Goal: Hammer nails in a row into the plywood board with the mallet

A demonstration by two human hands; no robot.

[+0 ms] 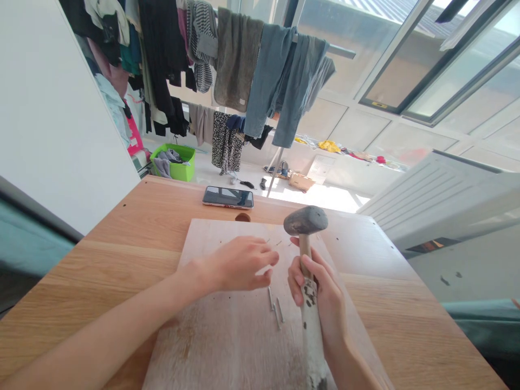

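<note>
My right hand (314, 295) is closed round the pale wooden handle of a hammer (305, 222), whose grey head stands raised above a light wooden board (227, 336). My left hand (239, 265) hovers over the middle of the board, fingers loosely curled and apart, holding nothing I can see. A few loose nails (276, 306) lie on the board just below its fingertips. Small nails (273, 242) stick up in the board beyond the fingers.
The board lies on a wooden table (122, 244). A phone (228, 197) rests near the table's far edge. Beyond it hang clothes on a drying rack (260, 70), with a green basket (175, 162) on the floor and a white radiator-like panel (442, 200) at right.
</note>
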